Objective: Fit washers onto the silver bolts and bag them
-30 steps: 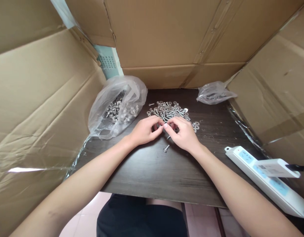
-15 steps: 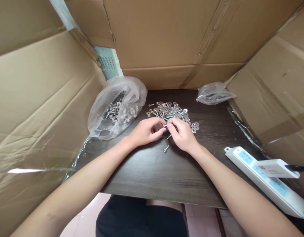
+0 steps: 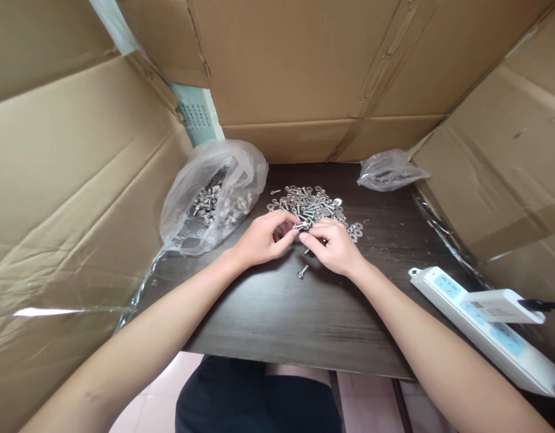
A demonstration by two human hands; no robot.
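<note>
My left hand (image 3: 263,240) and my right hand (image 3: 334,246) meet at the middle of the dark wooden table (image 3: 286,307). Both pinch a small metal bolt (image 3: 300,227) between their fingertips, the left at one end and the right at the other. Just beyond them lies a loose pile of bolts, nuts and washers (image 3: 311,204). A single bolt (image 3: 303,272) lies on the table below my hands.
A clear plastic bag of bolts (image 3: 214,192) sits at the left, a smaller bag (image 3: 389,171) at the back right. A white power strip with an adapter (image 3: 484,325) lies at the right edge. Cardboard walls (image 3: 70,180) enclose the table on three sides.
My hands have shifted slightly; the fingertips turn the small bolt, which now shows more clearly between them. Everything else stays put.
</note>
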